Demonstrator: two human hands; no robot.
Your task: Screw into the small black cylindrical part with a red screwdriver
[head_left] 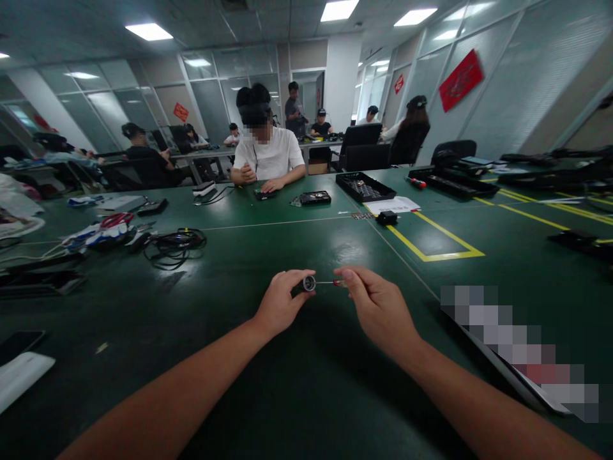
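Observation:
My left hand [282, 300] is closed around a black cylindrical object with a round silver-rimmed end, which looks like a small flashlight [309, 283]. That round end faces toward me. Between the fingers of my right hand [378, 297] is a small screwdriver [339, 283] with a red and clear handle. Its thin metal shaft points left and reaches the rim of the flashlight; whether the tip touches it or goes inside, I cannot tell. Both hands are held over the green table [268, 396], near the middle of the view.
Across the table a person in a white shirt [271, 153] handles a dark device. Coiled black cables [177, 246] lie at left. A black tray [364, 187], a small black block [387, 218] and yellow tape [453, 257] are at right. A blurred-out flat item [517, 351] lies beside my right forearm.

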